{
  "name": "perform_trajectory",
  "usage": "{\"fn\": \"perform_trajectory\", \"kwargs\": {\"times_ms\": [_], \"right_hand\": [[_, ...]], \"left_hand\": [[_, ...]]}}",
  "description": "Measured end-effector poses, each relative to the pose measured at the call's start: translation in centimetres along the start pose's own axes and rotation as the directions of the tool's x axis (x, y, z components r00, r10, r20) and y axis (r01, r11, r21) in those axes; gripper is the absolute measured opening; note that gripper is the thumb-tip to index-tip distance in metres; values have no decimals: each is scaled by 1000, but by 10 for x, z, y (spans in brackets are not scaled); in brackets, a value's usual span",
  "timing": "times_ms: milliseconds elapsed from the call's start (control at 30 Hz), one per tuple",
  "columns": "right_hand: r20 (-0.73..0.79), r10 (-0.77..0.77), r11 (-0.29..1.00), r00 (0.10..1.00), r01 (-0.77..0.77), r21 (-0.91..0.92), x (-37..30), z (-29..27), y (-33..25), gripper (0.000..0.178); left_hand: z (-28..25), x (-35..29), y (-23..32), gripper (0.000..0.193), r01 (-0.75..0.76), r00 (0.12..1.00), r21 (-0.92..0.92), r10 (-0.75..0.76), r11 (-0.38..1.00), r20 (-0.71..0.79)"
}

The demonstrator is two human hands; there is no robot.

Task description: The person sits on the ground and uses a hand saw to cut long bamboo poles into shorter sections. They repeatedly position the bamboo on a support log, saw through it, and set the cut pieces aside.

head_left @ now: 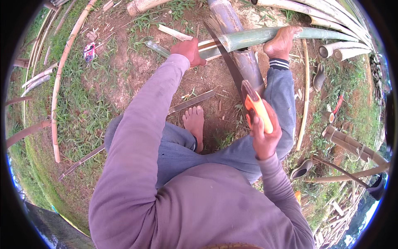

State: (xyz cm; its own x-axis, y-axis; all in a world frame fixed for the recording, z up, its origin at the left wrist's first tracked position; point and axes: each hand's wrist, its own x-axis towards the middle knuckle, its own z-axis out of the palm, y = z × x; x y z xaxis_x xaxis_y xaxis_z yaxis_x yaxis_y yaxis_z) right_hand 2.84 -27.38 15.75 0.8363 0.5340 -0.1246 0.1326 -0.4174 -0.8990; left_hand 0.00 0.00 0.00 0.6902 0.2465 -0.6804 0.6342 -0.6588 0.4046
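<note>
My left hand (188,53) is closed around the split left end of a green bamboo pole (251,37). A hand saw (259,111) with an orange handle is in my right hand (268,135), fingers wrapped round the grip. Its long dark blade slants up and left across the pole, just right of my left hand. Whether the teeth touch the bamboo I cannot tell. My bare right foot (277,42) presses on the pole farther right. Beneath, a thicker greyish bamboo log (250,68) runs crosswise under the pole.
More bamboo poles (331,24) lie stacked at the far right. A long thin pole (62,79) lies on the grass at left, near a small red packet (89,52). A bamboo strip (192,101) lies by my left foot (194,124). Shoes (302,169) and a red-handled tool (338,103) are at right.
</note>
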Motion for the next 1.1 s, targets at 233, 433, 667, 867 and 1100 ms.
{"fn": "perform_trajectory", "kwargs": {"times_ms": [233, 433, 667, 867, 1100], "right_hand": [[-106, -227, 969, 968, 236, 73, 74, 64, 24, 45], [-157, -210, 971, 965, 225, 85, 53, 59, 52, 45], [-171, -229, 933, 958, 266, 242, 79, 89, 117, 49], [-137, -140, 936, 981, 176, 305, 86, 98, 102, 50], [-161, -220, 934, 962, 256, 248, 100, 101, 101, 49]], "left_hand": [[-133, 56, -43, 90, 8, 947, 187, 52, 982, -316], [-133, 52, -31, 91, 15, 959, 196, 41, 980, -282], [-134, 55, -34, 96, 1, 950, 227, 70, 974, -304], [-142, 73, -58, 88, -93, 964, 112, 117, 989, -240], [-157, 115, -84, 85, -225, 959, -192, 252, 955, 126]]}}
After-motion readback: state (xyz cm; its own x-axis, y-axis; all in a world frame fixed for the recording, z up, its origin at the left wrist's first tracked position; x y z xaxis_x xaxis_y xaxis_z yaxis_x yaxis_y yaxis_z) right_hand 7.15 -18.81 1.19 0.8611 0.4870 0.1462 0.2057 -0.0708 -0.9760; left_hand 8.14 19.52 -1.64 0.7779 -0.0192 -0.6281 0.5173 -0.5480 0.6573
